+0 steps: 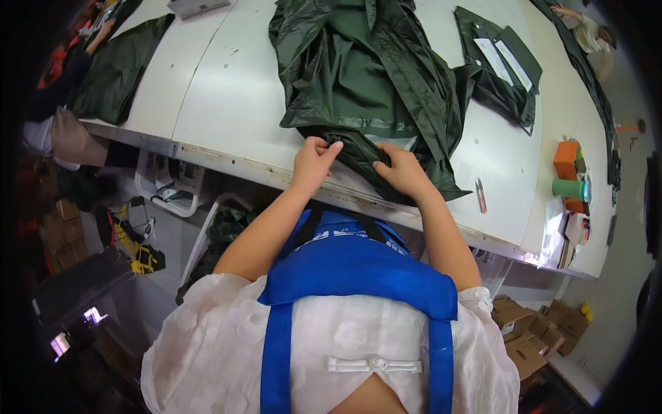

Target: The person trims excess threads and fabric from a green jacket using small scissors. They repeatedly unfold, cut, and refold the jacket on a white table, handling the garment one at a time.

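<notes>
A dark green, shiny garment, which looks like a rain jacket point(355, 86), lies spread on the white table point(227, 90) in front of me. Its near hem hangs a little over the table's front edge. My left hand point(317, 164) pinches the hem's left part between thumb and fingers. Farther along the same hem, my right hand point(403, 172) grips the fabric, its thumb on top and some fingers hidden by the cloth. A pale strip shows on the garment's inside, just beyond my hands.
Small snips point(480, 196) lie right of the jacket. Behind them is a folded green garment point(476, 34) with white paper strips. A green cylinder point(569, 189) and an orange box point(566, 160) stand far right. At left, a person works beside green fabric point(121, 72). Cardboard boxes point(527, 338) sit below.
</notes>
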`<state>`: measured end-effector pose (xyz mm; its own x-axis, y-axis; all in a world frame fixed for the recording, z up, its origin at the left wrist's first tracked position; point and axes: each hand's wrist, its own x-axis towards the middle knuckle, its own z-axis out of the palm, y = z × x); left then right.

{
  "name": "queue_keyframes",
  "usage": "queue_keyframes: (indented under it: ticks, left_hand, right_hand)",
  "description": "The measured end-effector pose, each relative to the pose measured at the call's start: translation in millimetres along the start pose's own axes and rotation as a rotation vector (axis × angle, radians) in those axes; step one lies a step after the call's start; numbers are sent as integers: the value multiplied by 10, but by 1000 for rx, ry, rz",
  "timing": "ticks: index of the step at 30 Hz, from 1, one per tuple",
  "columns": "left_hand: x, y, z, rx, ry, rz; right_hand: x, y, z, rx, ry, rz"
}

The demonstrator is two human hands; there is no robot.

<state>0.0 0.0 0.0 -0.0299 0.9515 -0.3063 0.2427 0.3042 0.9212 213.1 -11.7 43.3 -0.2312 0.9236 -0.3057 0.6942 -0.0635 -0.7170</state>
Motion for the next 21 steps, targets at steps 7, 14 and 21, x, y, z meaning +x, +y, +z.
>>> queue_keyframes:
  ticks: [7, 14, 21]
  left_hand:
    - [122, 80, 26, -339, -224, -172]
    - [-73, 262, -6, -326, -167, -57]
    - [-8, 191, -20, -180, -188, 136]
  right_hand:
    - [253, -208, 83, 110, 160, -54]
    - [258, -559, 14, -54, 138, 105]
    - [331, -424, 218, -69, 346, -107]
